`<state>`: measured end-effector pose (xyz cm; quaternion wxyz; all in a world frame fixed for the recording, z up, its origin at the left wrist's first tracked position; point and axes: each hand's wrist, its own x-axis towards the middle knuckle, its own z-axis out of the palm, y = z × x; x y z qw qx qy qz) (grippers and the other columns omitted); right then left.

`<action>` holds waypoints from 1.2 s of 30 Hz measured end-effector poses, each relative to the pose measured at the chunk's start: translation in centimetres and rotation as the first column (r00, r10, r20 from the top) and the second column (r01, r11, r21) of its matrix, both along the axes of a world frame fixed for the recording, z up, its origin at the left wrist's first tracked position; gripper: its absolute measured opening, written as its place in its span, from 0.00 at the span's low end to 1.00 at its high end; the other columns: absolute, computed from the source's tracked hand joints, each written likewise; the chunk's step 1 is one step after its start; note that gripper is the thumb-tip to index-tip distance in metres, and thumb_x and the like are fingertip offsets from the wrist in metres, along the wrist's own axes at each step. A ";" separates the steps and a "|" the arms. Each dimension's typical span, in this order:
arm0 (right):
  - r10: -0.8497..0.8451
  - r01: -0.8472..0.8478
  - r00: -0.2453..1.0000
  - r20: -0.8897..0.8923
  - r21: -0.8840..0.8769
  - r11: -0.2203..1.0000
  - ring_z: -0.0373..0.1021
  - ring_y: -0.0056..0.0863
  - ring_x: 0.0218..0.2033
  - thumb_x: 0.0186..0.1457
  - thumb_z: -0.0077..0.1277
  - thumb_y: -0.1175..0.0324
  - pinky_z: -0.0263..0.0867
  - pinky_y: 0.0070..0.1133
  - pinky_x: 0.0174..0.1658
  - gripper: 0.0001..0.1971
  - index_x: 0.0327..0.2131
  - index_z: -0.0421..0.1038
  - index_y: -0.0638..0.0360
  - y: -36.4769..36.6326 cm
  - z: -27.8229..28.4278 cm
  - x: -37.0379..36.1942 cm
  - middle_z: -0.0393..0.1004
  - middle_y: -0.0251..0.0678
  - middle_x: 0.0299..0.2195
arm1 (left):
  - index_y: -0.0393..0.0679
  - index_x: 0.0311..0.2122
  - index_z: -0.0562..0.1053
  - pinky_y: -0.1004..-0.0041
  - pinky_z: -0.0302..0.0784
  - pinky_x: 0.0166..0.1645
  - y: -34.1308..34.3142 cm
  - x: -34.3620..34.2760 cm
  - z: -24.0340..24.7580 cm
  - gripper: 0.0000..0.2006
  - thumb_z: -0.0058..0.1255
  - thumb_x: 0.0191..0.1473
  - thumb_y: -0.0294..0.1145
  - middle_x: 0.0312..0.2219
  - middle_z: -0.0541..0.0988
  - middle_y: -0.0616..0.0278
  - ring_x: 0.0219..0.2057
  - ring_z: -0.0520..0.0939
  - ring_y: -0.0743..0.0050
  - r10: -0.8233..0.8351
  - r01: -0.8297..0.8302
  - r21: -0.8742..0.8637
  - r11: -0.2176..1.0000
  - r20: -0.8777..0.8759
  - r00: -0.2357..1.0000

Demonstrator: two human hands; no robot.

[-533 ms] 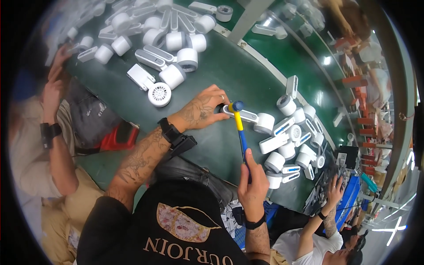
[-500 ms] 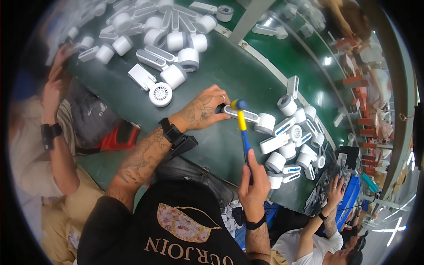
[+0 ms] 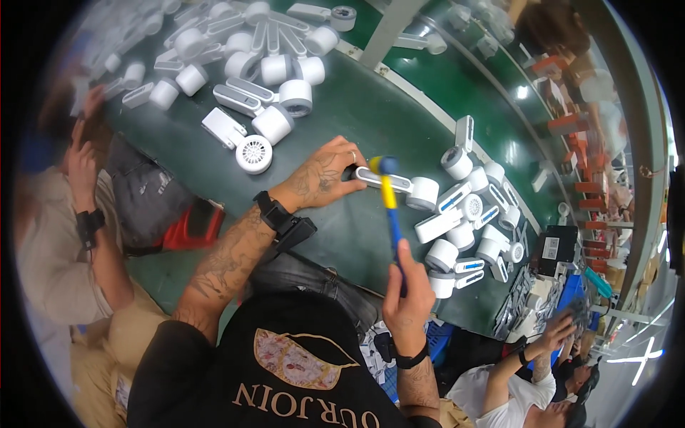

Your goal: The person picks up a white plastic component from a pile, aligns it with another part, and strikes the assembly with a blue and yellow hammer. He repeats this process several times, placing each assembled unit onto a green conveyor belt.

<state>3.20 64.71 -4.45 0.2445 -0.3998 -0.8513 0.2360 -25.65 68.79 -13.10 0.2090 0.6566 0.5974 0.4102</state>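
A white handheld fan (image 3: 422,193) lies on the green worktop, its slim handle toward the left and its round head toward the right. My left hand (image 3: 320,175) is closed on the handle's end, fingers and thumb around it. In my right hand (image 3: 408,302) is a small mallet (image 3: 392,214) with a blue and yellow handle, gripped low with the thumb along the shaft. The mallet's head overlaps the fan's handle in view; whether they touch I cannot tell.
Many white fans (image 3: 277,70) crowd the worktop (image 3: 342,235) at the far left, and several more (image 3: 462,234) lie to the right. A metal post (image 3: 389,32) rises at the far edge. Co-workers sit on both sides; a dark box (image 3: 557,250) stands at right.
The whole view has shifted slightly. My hands, the mallet and the fan keep nearly the same arrangement. At right, a co-worker's hand has moved away from the dark pile with a dark thing.
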 end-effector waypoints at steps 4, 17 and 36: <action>-0.023 0.024 0.995 0.096 -0.003 1.000 0.76 0.38 0.33 0.66 0.55 0.81 0.72 0.26 0.38 0.22 0.63 0.74 0.64 0.9 -1.0 1.3 0.80 0.48 0.37 | 0.43 0.44 0.80 0.62 0.76 0.57 0.0 0.1 -0.8 0.15 0.71 0.54 0.34 0.42 0.81 0.62 0.48 0.78 0.57 -0.014 0.014 0.041 0.999 0.015 1.000; -0.172 0.168 0.981 -0.085 -0.055 0.984 0.76 0.20 0.38 0.72 0.52 0.76 0.73 0.20 0.39 0.21 0.66 0.70 0.66 -0.4 -1.1 3.9 0.83 0.43 0.49 | 0.44 0.55 0.78 0.67 0.80 0.50 -0.4 1.8 1.5 0.19 0.66 0.58 0.29 0.54 0.80 0.63 0.47 0.83 0.63 -0.051 0.054 -0.007 0.999 0.214 0.975; -0.030 0.030 0.999 0.030 0.017 0.999 0.72 0.29 0.29 0.66 0.55 0.83 0.69 0.25 0.34 0.23 0.64 0.74 0.65 -0.3 0.0 2.4 0.78 0.42 0.33 | 0.41 0.50 0.80 0.68 0.77 0.38 -0.3 1.7 -0.1 0.17 0.68 0.59 0.36 0.44 0.82 0.62 0.30 0.80 0.66 -0.096 0.099 -0.023 0.995 0.102 0.990</action>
